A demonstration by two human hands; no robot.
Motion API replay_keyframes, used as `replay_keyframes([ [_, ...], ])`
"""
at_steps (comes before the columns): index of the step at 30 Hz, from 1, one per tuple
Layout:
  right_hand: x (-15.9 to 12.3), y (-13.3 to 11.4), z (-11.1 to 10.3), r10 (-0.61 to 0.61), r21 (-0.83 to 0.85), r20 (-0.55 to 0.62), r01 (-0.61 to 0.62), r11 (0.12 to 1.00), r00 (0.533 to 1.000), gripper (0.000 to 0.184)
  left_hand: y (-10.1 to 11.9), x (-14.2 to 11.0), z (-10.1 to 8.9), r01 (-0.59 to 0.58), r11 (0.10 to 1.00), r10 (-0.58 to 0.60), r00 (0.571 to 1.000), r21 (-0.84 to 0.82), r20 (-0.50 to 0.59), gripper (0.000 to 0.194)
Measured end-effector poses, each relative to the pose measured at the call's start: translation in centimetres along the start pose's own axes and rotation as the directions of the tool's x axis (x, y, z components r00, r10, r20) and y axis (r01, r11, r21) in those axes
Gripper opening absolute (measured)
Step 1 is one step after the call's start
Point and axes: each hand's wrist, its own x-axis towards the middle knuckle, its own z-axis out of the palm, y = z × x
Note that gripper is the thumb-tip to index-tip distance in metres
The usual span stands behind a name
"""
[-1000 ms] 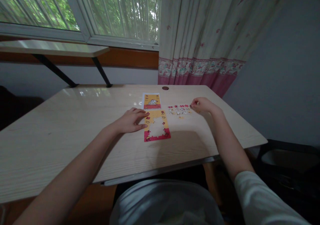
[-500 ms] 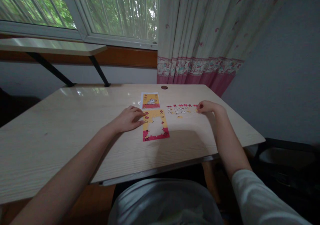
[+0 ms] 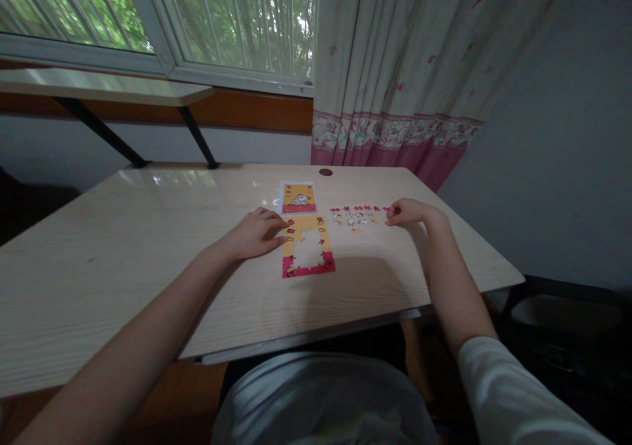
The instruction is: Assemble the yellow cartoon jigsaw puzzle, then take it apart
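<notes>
A partly assembled jigsaw puzzle lies flat on the desk, a yellow and pink-red border around a gap in its middle. My left hand rests at its left edge, thumb and fingers apart, fingertips touching the border. To the right, loose puzzle pieces lie in rows: red ones at the back, white and yellow ones in front. At the right end of these rows my right hand is closed in a pinch on a puzzle piece, mostly hidden by the fingers. One yellow piece lies apart, nearer to me.
Behind the puzzle lies a reference picture of a white cartoon animal on yellow and red. A raised shelf on black supports stands at the desk's back left. A curtain hangs behind the desk, which has a round cable hole.
My right hand has shifted very slightly left; the yellow patch at its fingertips is now barely visible. My left hand stays at the puzzle's edge. The view has tilted a little.
</notes>
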Motion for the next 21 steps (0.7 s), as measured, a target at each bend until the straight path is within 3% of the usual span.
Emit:
replay_keyframes([
  [3, -0.4, -2.3, 0.4, -0.093, 0.061, -0.051, 0.096, 0.993, 0.994, 0.019, 0.1, 0.0, 0.0, 0.005, 1.0, -0.005, 1.0, 0.003, 0.002, 0.041],
  [6, -0.6, -5.1, 1.5, -0.258, 0.112, -0.011, 0.258, 0.96, 0.966, 0.022, 0.1, 0.0, 0.0, 0.019, 1.0, -0.019, 1.0, -0.004, -0.002, 0.04],
  [10, -0.6, -7.6, 2.8, -0.365, 0.03, 0.032, 0.365, 0.931, 0.93, 0.027, 0.2, 0.0, 0.1, 0.026, 1.0, -0.026, 1.0, -0.006, -0.007, 0.041],
  [14, -0.3, -7.9, 3.5, -0.372, -0.046, 0.066, 0.375, 0.926, 0.926, 0.023, 0.2, 0.1, 0.1, 0.024, 1.0, -0.024, 1.0, 0.004, 0.003, 0.043],
  [21, -0.1, -7.4, 3.6, -0.436, -0.007, 0.068, 0.438, 0.899, 0.897, 0.019, 0.2, 0.1, 0.1, 0.024, 0.999, -0.024, 1.0, -0.027, 0.001, 0.042],
])
